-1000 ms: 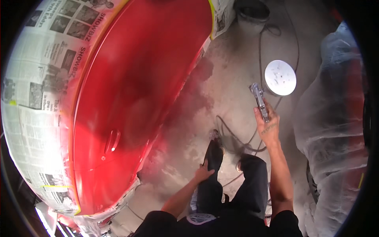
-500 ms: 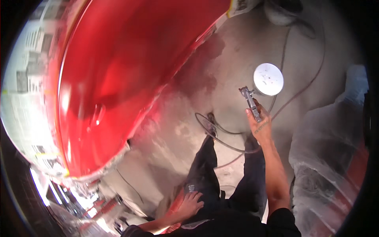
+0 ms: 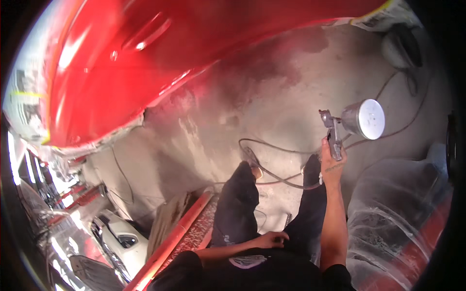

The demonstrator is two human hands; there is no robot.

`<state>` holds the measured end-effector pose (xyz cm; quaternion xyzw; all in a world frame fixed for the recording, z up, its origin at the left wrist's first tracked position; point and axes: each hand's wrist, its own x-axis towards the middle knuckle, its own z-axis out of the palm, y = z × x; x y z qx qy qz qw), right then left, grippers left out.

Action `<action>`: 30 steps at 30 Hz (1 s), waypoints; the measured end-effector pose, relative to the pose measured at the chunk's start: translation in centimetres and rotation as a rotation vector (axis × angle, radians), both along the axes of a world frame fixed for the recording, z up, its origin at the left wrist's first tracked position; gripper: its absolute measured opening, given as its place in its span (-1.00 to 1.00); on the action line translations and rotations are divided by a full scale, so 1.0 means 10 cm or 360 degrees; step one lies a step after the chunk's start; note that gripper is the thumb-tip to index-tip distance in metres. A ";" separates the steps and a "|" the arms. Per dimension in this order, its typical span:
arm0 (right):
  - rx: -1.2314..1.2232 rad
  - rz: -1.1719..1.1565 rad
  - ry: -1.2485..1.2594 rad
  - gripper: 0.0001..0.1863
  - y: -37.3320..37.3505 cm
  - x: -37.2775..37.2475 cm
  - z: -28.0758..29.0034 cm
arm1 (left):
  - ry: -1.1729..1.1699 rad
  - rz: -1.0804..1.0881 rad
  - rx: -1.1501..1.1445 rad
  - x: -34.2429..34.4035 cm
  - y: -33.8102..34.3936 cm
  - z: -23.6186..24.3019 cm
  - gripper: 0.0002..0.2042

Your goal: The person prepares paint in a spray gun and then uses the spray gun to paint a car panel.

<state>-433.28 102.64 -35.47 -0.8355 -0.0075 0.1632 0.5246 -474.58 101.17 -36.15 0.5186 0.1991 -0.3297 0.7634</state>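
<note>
In my right hand (image 3: 335, 165) is a metal spray gun (image 3: 335, 138), its handle wrapped by my fingers. A round paint cup (image 3: 371, 120) with a whitish top is attached to the gun and tilts to the right. A dark air hose (image 3: 286, 181) loops over the floor near my feet and passes by my right wrist. My left hand (image 3: 272, 239) is held across my waist, loosely curled with a gap between thumb and fingers; nothing shows in it. The glossy red car body panel (image 3: 194, 34) stands ahead and to the left, apart from both hands.
Masking paper edged with yellow tape (image 3: 29, 94) borders the red panel. Clear plastic sheeting (image 3: 388, 228) covers something red at the right. A red beam (image 3: 170, 237) and a white car part (image 3: 124, 237) are at the lower left. A rounded dark-and-grey object (image 3: 403, 46) stands far right.
My view has turned, so the red panel sits higher. The spray gun has moved right and its cup now shows its side. My left hand has shifted right along my waist, its fingers more curled.
</note>
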 end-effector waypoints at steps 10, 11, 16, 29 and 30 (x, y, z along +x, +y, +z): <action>-0.0135 0.0065 0.0007 -0.72 0.80 -0.28 -0.23 | -0.0004 -0.0365 -0.0544 0.40 0.73 0.29 -0.68; -0.0088 0.0151 -0.0052 -0.72 0.85 -0.27 -0.24 | -0.0015 -0.0358 -0.0574 0.36 0.72 0.29 -0.68; -0.0026 0.0254 -0.0161 -0.74 0.98 0.04 -0.55 | -0.0118 -0.0273 -0.1123 0.34 0.72 0.00 -0.77; -0.0234 0.0559 -0.0096 -0.69 0.70 0.55 -2.37 | -0.0942 0.0064 0.1685 1.79 2.53 -2.57 -0.77; -0.0316 0.0475 0.0050 -0.67 0.66 0.58 -2.51 | -0.0999 -0.0004 0.1686 1.89 2.63 -2.90 -0.77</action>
